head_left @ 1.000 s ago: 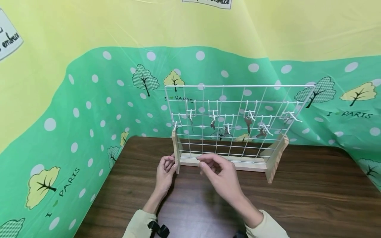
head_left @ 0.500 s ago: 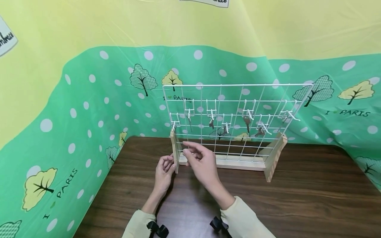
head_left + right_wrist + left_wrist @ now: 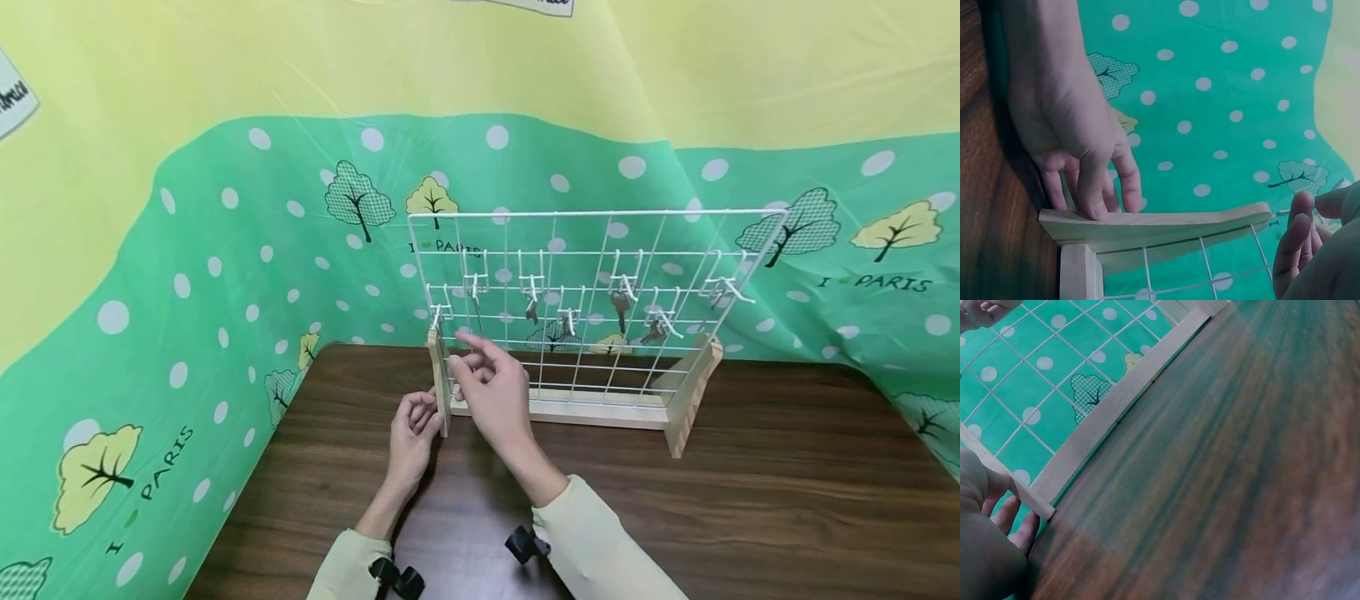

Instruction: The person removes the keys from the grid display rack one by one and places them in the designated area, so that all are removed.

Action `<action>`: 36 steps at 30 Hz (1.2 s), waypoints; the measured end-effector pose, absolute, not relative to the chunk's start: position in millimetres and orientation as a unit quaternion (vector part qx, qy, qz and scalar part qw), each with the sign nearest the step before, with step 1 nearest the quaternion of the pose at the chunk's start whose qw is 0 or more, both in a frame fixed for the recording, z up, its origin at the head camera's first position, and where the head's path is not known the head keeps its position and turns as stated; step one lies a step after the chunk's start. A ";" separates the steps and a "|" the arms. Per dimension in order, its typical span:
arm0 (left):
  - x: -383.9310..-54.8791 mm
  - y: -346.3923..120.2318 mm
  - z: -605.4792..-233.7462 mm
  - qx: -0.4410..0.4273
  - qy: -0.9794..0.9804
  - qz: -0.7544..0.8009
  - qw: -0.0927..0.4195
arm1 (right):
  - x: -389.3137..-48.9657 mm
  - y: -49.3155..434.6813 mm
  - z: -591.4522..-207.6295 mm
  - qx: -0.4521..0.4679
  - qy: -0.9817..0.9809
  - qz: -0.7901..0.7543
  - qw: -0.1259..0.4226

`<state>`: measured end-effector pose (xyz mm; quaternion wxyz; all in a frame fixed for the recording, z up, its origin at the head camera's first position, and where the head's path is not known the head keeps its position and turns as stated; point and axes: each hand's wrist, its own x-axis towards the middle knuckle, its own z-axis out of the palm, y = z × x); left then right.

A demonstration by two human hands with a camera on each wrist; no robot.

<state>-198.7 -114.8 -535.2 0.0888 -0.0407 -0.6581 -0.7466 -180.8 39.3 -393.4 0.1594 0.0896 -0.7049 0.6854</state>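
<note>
A white wire grid rack with wooden ends stands on the table, several white hooks along it. Small metal keys hang from some hooks, such as the key right of centre. My left hand holds the lower left wooden end panel, its thumb at the panel's edge and its fingers beside the outer face. My right hand is raised in front of the grid's left part, just below the leftmost hook. A gap shows between its thumb and forefinger, and I see nothing held there.
The dark wooden table extends in front and to both sides. Behind it hangs a green and yellow printed cloth with trees and white dots. A black wrist device shows beside the right sleeve.
My right hand has moved left and upward across the front of the grid towards the leftmost hook. My left hand has stayed at the end panel. The head view has shifted slightly.
</note>
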 end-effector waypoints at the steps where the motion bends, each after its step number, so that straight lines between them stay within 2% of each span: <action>1: -198.6 -114.6 -535.2 -0.040 -0.657 -0.747 0.089 | -182.2 38.8 -393.2 0.089 -0.704 0.686 0.160; 20: -198.5 -115.2 -535.0 -0.033 -0.665 -0.741 0.091 | -195.5 21.2 -384.1 0.109 -0.648 0.744 0.124; 36: -199.1 -114.0 -535.1 -0.032 -0.663 -0.742 0.093 | -195.3 10.1 -376.5 0.074 -0.586 0.799 0.112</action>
